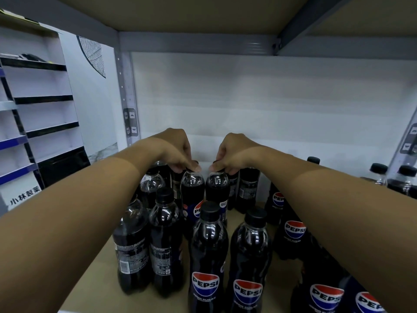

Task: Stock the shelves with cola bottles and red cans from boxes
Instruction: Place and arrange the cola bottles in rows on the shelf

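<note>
Both arms reach deep into a shelf bay. My left hand pinches the black cap of one cola bottle from above. Beside it, my right hand pinches the cap of a second cola bottle. Both bottles stand upright, close together, in the middle of the tan shelf board. Several more dark cola bottles with black caps and red-white-blue labels stand around them, including two in front. No red cans or boxes are in view.
More bottles stand at the right and far right, partly hidden by my right arm. A white back wall closes the bay and the upper shelf hangs low overhead. A white display rack stands at left.
</note>
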